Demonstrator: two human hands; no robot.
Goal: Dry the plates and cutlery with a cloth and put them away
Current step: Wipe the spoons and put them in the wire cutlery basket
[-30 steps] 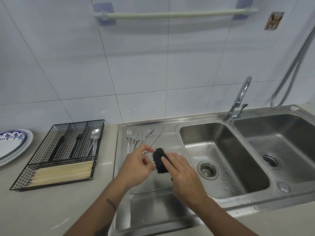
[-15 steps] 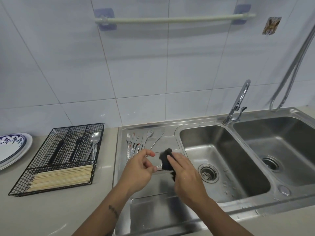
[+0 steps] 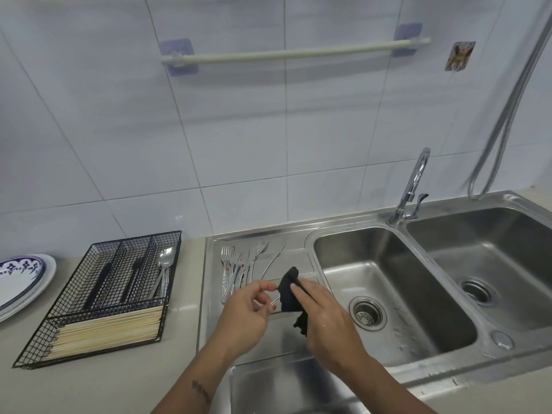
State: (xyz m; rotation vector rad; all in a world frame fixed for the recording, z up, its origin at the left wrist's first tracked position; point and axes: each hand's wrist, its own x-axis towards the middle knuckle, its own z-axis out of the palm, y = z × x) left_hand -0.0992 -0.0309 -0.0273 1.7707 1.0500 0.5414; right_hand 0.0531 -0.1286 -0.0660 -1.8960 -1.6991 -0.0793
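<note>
Soft, even daylight fills the room, cool and a little bluish on the wall tiles (image 3: pixel 239 130). The towel rail (image 3: pixel 295 52) casts a faint, blurred shadow just below itself, so light comes from above and near. The sink basins (image 3: pixel 388 264) carry dull gleams on their far walls, with no harsh glare. Straight tile joints bow outward toward the left and right edges, wide-angle fashion. Detail is slightly smeared throughout, softest at the near edge.
</note>
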